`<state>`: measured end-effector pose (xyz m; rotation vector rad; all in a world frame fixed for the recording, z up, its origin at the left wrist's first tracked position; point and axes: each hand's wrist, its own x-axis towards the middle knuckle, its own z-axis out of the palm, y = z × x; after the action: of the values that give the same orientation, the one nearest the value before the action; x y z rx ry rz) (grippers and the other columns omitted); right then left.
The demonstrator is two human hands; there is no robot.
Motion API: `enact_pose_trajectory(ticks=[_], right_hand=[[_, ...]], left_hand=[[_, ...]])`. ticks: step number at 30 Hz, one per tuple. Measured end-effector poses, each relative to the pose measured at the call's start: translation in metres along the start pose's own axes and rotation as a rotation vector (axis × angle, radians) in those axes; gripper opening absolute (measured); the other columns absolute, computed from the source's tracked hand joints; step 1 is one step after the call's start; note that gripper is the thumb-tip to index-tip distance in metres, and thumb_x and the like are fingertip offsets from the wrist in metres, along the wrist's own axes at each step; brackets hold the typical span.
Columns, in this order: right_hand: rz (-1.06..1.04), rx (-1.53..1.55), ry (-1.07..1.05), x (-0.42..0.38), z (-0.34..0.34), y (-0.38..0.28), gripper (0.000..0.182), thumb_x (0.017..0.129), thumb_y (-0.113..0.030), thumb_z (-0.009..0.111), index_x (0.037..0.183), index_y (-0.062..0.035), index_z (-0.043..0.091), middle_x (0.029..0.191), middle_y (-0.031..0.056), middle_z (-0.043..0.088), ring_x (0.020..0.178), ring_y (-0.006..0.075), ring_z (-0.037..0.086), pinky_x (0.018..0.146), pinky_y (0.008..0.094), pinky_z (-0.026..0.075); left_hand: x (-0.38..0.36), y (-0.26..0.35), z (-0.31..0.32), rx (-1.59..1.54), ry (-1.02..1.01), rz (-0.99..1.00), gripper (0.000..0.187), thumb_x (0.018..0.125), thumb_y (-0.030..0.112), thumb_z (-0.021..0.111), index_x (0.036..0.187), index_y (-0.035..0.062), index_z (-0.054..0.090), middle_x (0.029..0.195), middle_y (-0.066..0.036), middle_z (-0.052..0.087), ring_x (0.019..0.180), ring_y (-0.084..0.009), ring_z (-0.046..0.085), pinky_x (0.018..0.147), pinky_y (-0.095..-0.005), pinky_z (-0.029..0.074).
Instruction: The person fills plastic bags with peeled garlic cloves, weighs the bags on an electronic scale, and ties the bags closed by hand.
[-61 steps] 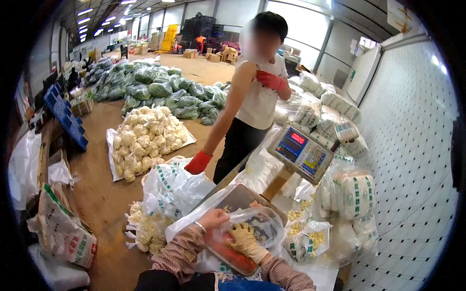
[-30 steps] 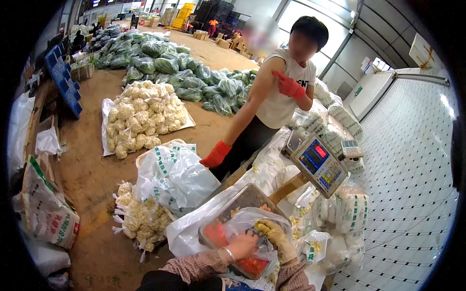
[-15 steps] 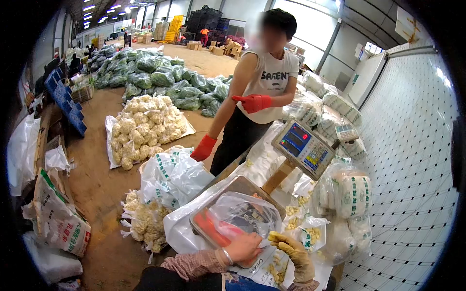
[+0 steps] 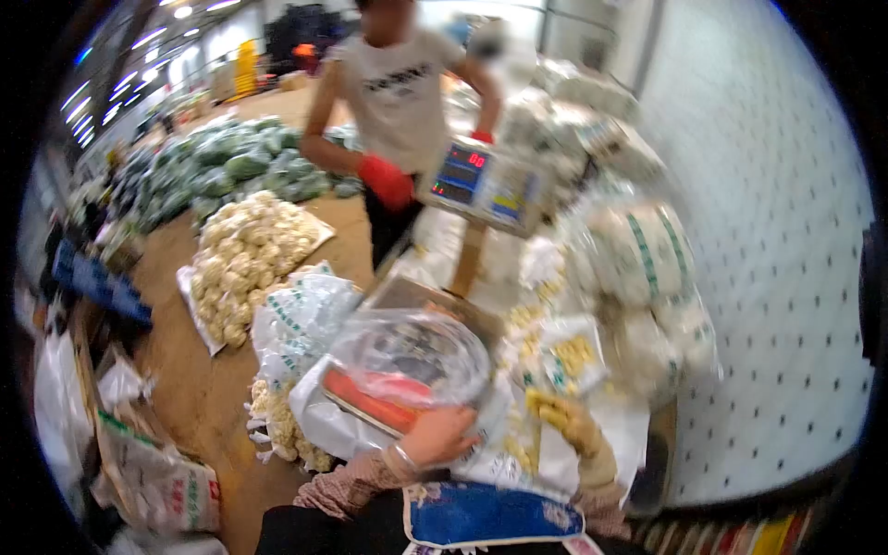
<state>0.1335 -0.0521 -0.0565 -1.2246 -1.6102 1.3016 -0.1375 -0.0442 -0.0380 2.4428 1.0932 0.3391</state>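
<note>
My bare left hand (image 4: 439, 435), fingers curled, grips the near edge of a clear plastic bag (image 4: 407, 338). The bag lies puffed up on the weighing scale's platform (image 4: 351, 416), with something red showing at its near-left side. My right hand (image 4: 569, 424), in a yellowish glove, reaches with outstretched fingers over pale-yellow pieces (image 4: 521, 442) that look like peeled garlic cloves; I see nothing held in it. Beyond it, more cloves lie on an opened white bag (image 4: 573, 354). The scale's display (image 4: 481, 185) stands on a post behind the platform.
A person in red gloves (image 4: 387, 182) stands across the table. Filled bags (image 4: 638, 250) pile up at right beside a dotted white wall (image 4: 768, 277). Bagged pale bulbs (image 4: 250, 264) and green bundles (image 4: 240, 166) lie on the floor at left, near a white sack (image 4: 157, 481).
The view has shifted and blurred. My right hand has moved away from my left, and its fingers have straightened over the cloves. The other person has lowered the pointing hand.
</note>
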Motion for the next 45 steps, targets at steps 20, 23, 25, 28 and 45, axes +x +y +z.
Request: enact_pose_trajectory(ticks=[20, 23, 25, 28, 45], right_hand=[[0.081, 0.130, 0.693, 0.016, -0.066, 0.069, 0.087, 0.068, -0.020, 0.071, 0.133, -0.0025, 0.016, 0.110, 0.0173, 0.049, 0.098, 0.0233, 0.050, 0.081, 0.0310, 0.043], [0.105, -0.098, 0.699, 0.025, -0.073, 0.108, 0.079, 0.070, -0.020, 0.070, 0.130, -0.0033, 0.023, 0.108, 0.0154, 0.051, 0.093, 0.0223, 0.052, 0.077, 0.0307, 0.043], [0.038, -0.094, 0.773, 0.040, -0.072, 0.123, 0.068, 0.071, -0.021, 0.068, 0.125, -0.0028, 0.031, 0.104, 0.0148, 0.053, 0.088, 0.0226, 0.054, 0.073, 0.0314, 0.043], [0.180, -0.199, 0.776, 0.035, -0.074, 0.083, 0.049, 0.073, -0.024, 0.065, 0.112, -0.0014, 0.045, 0.094, 0.0141, 0.057, 0.079, 0.0239, 0.055, 0.069, 0.0330, 0.043], [-0.195, 0.410, 0.700, 0.059, -0.061, 0.061, 0.042, 0.083, -0.011, 0.051, 0.122, 0.0014, 0.040, 0.113, 0.0123, 0.050, 0.095, 0.0184, 0.052, 0.081, 0.0294, 0.044]], left_hand=[[0.194, 0.022, 0.067, -0.893, -0.142, -0.544, 0.063, 0.070, 0.051, 0.061, 0.100, -0.0027, 0.046, 0.071, -0.010, 0.056, 0.048, -0.0133, 0.053, 0.041, -0.0262, 0.045], [0.204, 0.031, 0.060, -1.009, -0.124, -0.617, 0.055, 0.071, 0.050, 0.060, 0.091, -0.0008, 0.052, 0.065, -0.007, 0.056, 0.043, -0.0137, 0.052, 0.041, -0.0260, 0.045], [0.210, 0.029, 0.056, -0.933, 0.003, -0.516, 0.052, 0.071, 0.049, 0.060, 0.081, -0.0014, 0.056, 0.057, -0.007, 0.056, 0.041, -0.0148, 0.053, 0.040, -0.0268, 0.044], [0.210, 0.013, 0.068, -0.780, -0.147, -0.553, 0.043, 0.067, 0.038, 0.062, 0.062, -0.0041, 0.056, 0.050, -0.010, 0.056, 0.038, -0.0183, 0.052, 0.039, -0.0278, 0.042], [0.194, 0.019, 0.062, -0.883, 0.115, -0.439, 0.037, 0.074, 0.019, 0.055, 0.103, -0.0002, 0.043, 0.063, -0.012, 0.054, 0.049, -0.0206, 0.057, 0.046, -0.0322, 0.047]])
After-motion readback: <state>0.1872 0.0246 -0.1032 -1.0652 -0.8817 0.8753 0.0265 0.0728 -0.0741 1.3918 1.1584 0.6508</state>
